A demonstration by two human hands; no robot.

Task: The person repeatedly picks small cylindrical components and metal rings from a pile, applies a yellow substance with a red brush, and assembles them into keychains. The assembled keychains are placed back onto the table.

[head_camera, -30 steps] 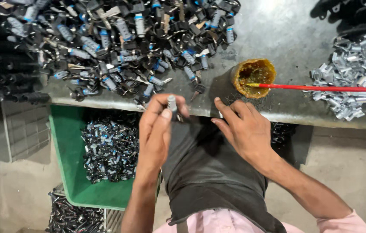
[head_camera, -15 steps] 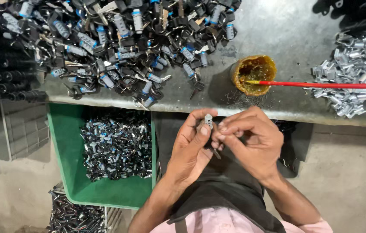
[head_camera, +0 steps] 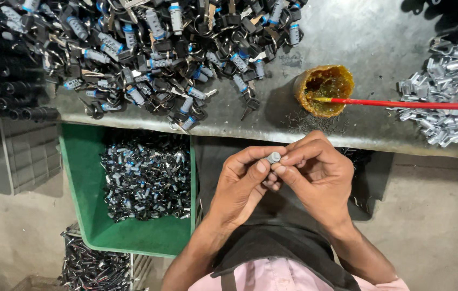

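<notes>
Spanning grey metal workbench (head_camera: 358, 129), concrete floor (head_camera: 434, 215)

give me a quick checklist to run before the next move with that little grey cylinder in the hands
1. Small grey cylinder pinched by both hands: ok, left hand and right hand meet on it.
2. Part held over the lap, below the metal bench edge: ok.
3. Amber pot upright with the red stick resting in it: ok.
4. Green bin within the left hand's side, not full: ok.
5. Pile of black and blue parts back from the bench edge: not ok, some sit at the rim.
6. Cylinder's condition: cannot tell, too small.
</notes>
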